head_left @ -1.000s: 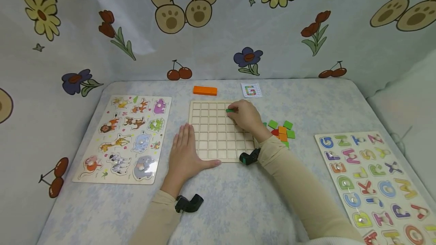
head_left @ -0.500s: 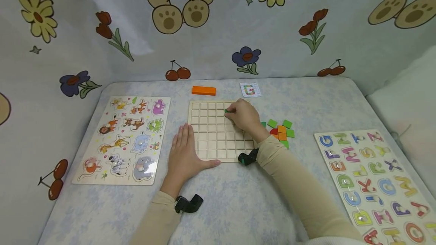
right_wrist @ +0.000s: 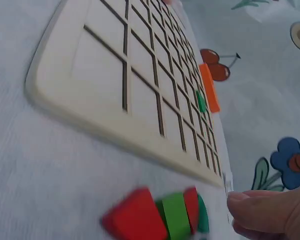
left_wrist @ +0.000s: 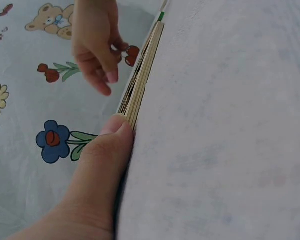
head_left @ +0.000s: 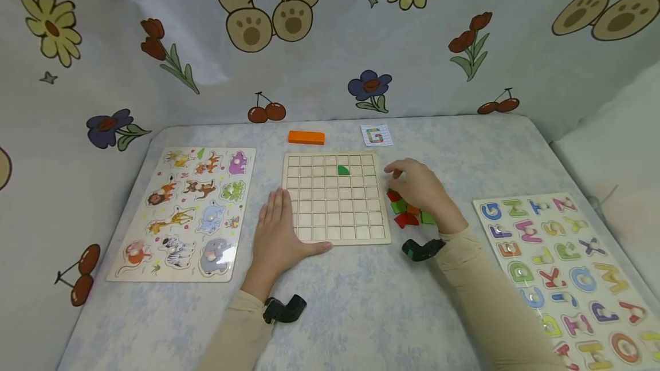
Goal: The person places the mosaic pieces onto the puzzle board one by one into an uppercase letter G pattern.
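Note:
A square wooden grid board point(head_left: 335, 208) lies in mid-table in the head view. One green quarter-round block point(head_left: 343, 170) sits in a cell of its second row from the back. My left hand point(head_left: 275, 228) rests flat along the board's left side, thumb stretched along the front edge; the left wrist view shows the thumb point(left_wrist: 107, 155) against the board's edge. My right hand point(head_left: 416, 186) hovers over a small pile of red, green and orange blocks right of the board, fingers loosely bent with nothing between them. It hides part of the pile, including green point(head_left: 399, 206) and red blocks point(head_left: 407, 220).
An orange bar point(head_left: 306, 137) and a small card with a coloured G-like pattern point(head_left: 376, 135) lie behind the board. To the left is an animal puzzle point(head_left: 181, 216); an alphabet puzzle point(head_left: 559, 262) lies to the right. A printed cloth point(head_left: 319, 73) hangs behind the table.
My right hand has let go of the green quarter-round block on the board and moved right, over the block pile. My left hand has stayed at the board's edge.

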A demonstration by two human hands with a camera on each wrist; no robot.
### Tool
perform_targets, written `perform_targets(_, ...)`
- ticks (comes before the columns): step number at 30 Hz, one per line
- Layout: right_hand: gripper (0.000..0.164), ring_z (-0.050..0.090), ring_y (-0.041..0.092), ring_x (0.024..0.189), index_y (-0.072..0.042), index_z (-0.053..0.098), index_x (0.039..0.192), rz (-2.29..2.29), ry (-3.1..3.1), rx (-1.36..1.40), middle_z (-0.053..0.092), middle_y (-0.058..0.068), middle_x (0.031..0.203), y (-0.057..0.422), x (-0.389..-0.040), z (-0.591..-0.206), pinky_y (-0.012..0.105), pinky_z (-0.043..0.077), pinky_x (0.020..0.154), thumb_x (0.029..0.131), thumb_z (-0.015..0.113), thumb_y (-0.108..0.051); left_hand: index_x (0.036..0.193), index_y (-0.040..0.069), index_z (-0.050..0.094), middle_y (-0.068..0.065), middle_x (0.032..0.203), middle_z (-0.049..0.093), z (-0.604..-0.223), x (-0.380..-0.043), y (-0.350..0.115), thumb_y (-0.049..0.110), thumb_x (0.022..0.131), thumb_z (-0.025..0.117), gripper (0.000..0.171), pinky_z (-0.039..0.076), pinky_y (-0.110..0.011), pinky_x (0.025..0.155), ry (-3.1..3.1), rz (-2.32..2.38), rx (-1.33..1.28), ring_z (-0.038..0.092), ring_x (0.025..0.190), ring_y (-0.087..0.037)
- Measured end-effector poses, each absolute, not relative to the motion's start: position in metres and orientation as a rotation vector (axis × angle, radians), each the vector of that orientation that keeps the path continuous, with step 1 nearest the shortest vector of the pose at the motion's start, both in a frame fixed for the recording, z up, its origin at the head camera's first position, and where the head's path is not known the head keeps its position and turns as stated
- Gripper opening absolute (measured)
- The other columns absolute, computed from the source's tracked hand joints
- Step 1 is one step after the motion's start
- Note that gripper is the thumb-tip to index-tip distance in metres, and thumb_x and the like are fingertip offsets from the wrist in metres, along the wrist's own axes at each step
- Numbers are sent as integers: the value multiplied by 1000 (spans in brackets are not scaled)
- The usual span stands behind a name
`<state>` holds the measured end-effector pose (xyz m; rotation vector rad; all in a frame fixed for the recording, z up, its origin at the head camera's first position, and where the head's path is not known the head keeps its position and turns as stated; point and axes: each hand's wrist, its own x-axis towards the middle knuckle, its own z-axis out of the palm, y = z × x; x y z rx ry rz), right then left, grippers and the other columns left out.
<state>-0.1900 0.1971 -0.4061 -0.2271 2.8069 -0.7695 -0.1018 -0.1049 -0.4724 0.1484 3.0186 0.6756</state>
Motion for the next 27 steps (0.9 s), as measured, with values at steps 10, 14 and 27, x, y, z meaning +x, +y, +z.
perform_targets(10, 35, 56, 37, 107, -4, 65, 127, -577, 2775, -147, 60, 22, 120, 257, -172, -407, 56, 49, 93, 96, 64, -20, 159, 2, 3, -15, 168, 1, -475, -103, -107, 95, 53, 61, 153, 6, -48, 127, 3024, 672, 147, -1, 157, -28)
perform_targets(14, 31, 55, 37, 108, -4, 68, 123, -592, 2777, -150, 58, 21, 120, 261, -172, -412, 56, 48, 94, 96, 64, -19, 159, 2, 4, -15, 168, 1, -476, -103, -108, 96, 53, 60, 153, 6, -48, 127, 3028, 676, 148, 0, 156, -28)
perform_targets(27, 19, 53, 27, 89, -10, 59, 104, -755, 2785, -163, 61, 11, 100, 268, -177, -414, 33, 44, 71, 94, 69, -22, 159, 1, 5, -15, 168, 2, -474, -103, -106, 94, 54, 62, 151, 7, -48, 127, 3028, 675, 154, 0, 157, -28)
